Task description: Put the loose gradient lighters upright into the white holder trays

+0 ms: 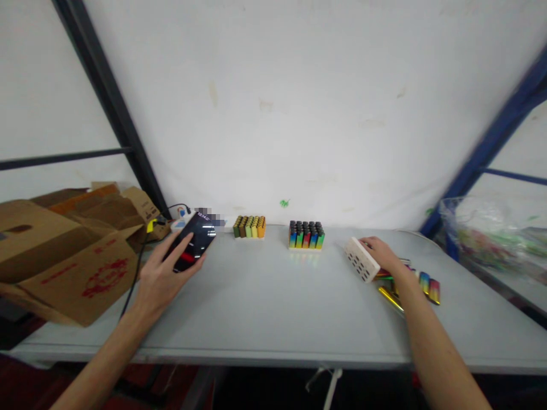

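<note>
My left hand (164, 276) holds a black phone (194, 242) tilted above the left part of the table, its lit screen partly covered by my fingers. On the right, my right hand (378, 251) grips a white tray with holes (361, 261), tipped so its holed face points toward me. Loose shiny lighters (434, 291) lie around and beneath my right wrist, some hidden by it. Between my hands stand two blocks of upright lighters: a green, yellow and orange one (249, 227) near the wall and a multicoloured one with black tops (306, 235).
Open cardboard boxes (98, 267) fill the left end of the grey table (273, 319), with a black cable beside them. A clear plastic bag (487, 233) sits at the right behind a blue post (491, 136). A white wall rises behind.
</note>
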Motion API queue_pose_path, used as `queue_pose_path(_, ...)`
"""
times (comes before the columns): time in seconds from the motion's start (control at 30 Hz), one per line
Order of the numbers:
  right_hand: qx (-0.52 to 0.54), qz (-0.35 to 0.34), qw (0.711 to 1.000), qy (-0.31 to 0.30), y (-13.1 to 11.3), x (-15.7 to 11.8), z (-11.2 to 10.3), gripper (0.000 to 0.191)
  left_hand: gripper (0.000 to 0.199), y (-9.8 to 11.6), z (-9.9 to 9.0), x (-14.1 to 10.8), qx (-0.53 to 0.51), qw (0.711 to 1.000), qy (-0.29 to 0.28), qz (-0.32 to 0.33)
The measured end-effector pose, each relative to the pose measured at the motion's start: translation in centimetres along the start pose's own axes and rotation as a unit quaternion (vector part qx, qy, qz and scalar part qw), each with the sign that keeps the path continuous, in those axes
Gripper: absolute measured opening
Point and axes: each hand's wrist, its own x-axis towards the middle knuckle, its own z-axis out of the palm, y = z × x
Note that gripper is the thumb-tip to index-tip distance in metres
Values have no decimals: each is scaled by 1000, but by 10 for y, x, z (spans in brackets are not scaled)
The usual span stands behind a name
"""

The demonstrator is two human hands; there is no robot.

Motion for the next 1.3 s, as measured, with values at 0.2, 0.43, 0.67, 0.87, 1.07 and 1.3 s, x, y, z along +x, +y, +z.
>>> queue_pose_path(0.2,-4,-5,1000,-11,0,1,-2,38,54,-3,1,3,-8,1000,2,0)
queue_pose_path(0.43,-27,-2,999,-39,-5,0,-4,42,68,2,4,14,13,997,-58,-45)
queue_pose_path(0.67,-24,-6,1000,-16,-4,0,-1,41,86,-6,0,33,48,975,-177,-125)
queue_pose_path(0.87,-22,-6,1000,-15,-10,-2,-5,39,84,-29,9,49,96,940,-288,-155)
queue_pose_path(1.07,-28,3,999,-25,-13,-2,-6,39,81,-50,33,49,110,928,-322,-153)
queue_pose_path(1.3,-38,25,999,-14,-11,-1,-5,39,95,-45,39,64,146,914,-337,-175)
